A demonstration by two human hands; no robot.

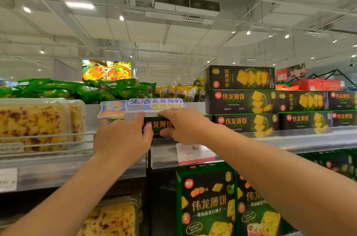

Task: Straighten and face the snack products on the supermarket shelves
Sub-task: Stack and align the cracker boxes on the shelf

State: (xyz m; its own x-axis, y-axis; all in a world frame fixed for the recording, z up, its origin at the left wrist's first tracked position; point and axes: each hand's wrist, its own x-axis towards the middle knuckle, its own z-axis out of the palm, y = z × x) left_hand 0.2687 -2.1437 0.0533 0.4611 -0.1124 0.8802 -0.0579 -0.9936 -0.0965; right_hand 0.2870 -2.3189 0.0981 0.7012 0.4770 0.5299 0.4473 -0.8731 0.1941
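1. Head view: the top shelf (289, 137) carries a stack of dark cracker boxes (241, 100) on the right, lying flat in three layers, their long sides running left to right and their printed fronts facing the aisle.
2. To the left, clear tubs of yellow cake (34, 123) sit behind a wire rail; green snack bags (77, 89) are heaped further back.
3. A blue and white paper sign (141, 107) lies across the top of the single dark box (158, 125) at the middle of the shelf edge, covering its upper face.
4. That box lies flat, long axis left to right, its front label facing out, just beside the bottom layer of the stack.
5. The left hand (121, 139) covers the box's left end, fingers curled round it, thumb on the front.
6. The right hand (185, 125) grips the right part of the box, fingers over the top edge, thumb below.
7. A white and red price tag (193, 153) hangs on the shelf rail under the right hand.
8. On the shelf below, upright green-edged boxes (206, 203) face forward, partly hidden by the right forearm.
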